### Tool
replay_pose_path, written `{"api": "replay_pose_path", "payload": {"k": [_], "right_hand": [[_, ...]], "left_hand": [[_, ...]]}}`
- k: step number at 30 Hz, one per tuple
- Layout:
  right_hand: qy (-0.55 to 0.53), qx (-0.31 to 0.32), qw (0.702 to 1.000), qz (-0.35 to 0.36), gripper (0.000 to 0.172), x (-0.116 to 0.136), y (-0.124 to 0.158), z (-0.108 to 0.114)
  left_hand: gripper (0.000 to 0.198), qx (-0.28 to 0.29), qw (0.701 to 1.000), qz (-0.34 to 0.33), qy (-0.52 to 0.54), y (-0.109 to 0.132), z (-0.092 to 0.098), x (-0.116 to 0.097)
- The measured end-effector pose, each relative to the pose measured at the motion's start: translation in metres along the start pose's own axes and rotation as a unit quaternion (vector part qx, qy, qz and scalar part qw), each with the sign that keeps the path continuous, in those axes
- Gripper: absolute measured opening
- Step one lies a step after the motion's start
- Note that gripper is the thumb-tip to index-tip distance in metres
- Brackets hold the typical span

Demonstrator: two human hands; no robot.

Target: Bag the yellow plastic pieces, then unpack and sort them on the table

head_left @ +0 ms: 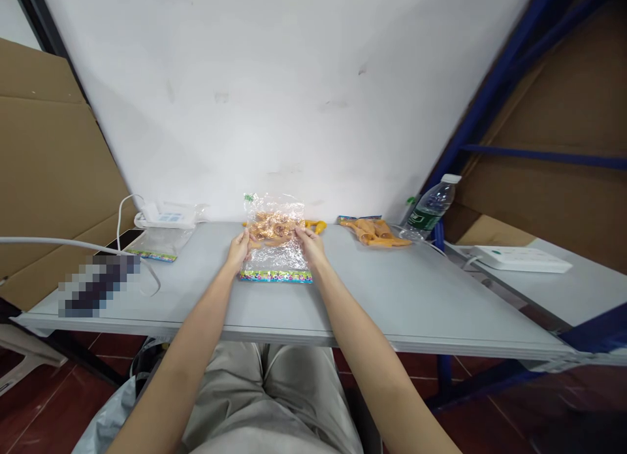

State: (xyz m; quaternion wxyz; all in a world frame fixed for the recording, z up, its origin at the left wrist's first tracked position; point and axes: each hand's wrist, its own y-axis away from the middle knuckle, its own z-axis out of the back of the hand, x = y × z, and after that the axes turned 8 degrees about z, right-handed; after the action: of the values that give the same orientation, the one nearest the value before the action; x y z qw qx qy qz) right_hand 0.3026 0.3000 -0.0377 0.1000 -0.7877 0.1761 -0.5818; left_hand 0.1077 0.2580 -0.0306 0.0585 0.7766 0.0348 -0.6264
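Observation:
A clear plastic bag with a colourful printed strip along its near edge is held up between my two hands over the table. My left hand pinches its left side, and my right hand pinches the right side. Through the film I see orange-yellow plastic pieces, which stick out past the bag at the right. Whether they lie inside the bag or behind it I cannot tell. To the right lies another clear bag with similar orange pieces in it.
A water bottle leans at the back right, near a white power strip. On the left are a flat clear bag, a white device, a white cable and a blurred-out dark object. Cardboard stands at the left edge.

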Motion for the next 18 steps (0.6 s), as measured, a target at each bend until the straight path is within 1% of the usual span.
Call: {"api": "replay_pose_path", "payload": {"k": [4,8,12,15,18], "right_hand": [[-0.035,-0.024,0.999,-0.011,0.040,0.0034,-0.0001,0.0008],[-0.058,-0.023,0.998,-0.027,0.037,0.0070,0.0004,-0.0004],[-0.036,0.000,0.999,-0.025,0.041,0.0056,0.0024,-0.0039],[-0.011,-0.003,1.000,-0.012,0.043,0.0031,0.0039,-0.0060],[0.012,-0.002,1.000,-0.012,0.042,0.0026,0.0046,-0.0059]], "left_hand": [[0.047,-0.019,0.999,-0.026,0.012,-0.0037,0.0027,0.0016],[0.043,-0.029,0.999,-0.007,0.040,-0.0082,0.0066,0.0003],[0.044,-0.047,0.996,-0.031,0.065,-0.0099,0.0085,-0.0012],[0.047,-0.071,0.994,-0.036,0.074,-0.0097,0.0092,-0.0022],[0.042,-0.086,0.992,-0.033,0.085,-0.0090,0.0093,-0.0032]]}}
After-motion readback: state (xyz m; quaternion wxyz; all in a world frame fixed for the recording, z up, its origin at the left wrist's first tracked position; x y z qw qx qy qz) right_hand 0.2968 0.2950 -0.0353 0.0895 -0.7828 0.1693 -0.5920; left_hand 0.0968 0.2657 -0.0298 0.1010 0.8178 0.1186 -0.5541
